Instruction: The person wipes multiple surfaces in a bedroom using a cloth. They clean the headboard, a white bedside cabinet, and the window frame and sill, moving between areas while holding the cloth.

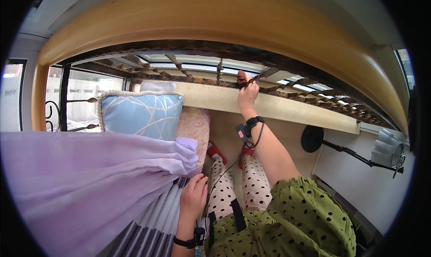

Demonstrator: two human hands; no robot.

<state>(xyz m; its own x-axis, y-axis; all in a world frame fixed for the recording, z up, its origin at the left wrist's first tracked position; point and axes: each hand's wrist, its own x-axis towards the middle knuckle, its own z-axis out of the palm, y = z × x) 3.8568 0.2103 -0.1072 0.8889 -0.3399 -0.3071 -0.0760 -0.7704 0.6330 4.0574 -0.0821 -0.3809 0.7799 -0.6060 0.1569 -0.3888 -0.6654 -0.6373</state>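
Observation:
My right hand (248, 94) reaches forward to the dark twisted metal bars of a railing (219, 72), its fingers bent at the lower bar. A reddish-brown thing (241, 78), perhaps a cloth, shows just beyond the fingertips; whether the fingers grip it or the bar is not clear. My left hand (194, 194) hangs low beside the polka-dot trousers (220, 189), fingers loosely bent, with nothing seen in it. It is near the edge of a sheer purple curtain (134, 166). Above the bars runs a broad wooden handrail (215, 14).
A blue cushion (141, 114) with a pale trim rests on a pink patterned cover (193, 129) at the left. Behind the railing base is a stone ledge (208, 95). A black jointed stand (346, 151) with a round base is at the right. Grey pleated curtains (144, 236) hang below.

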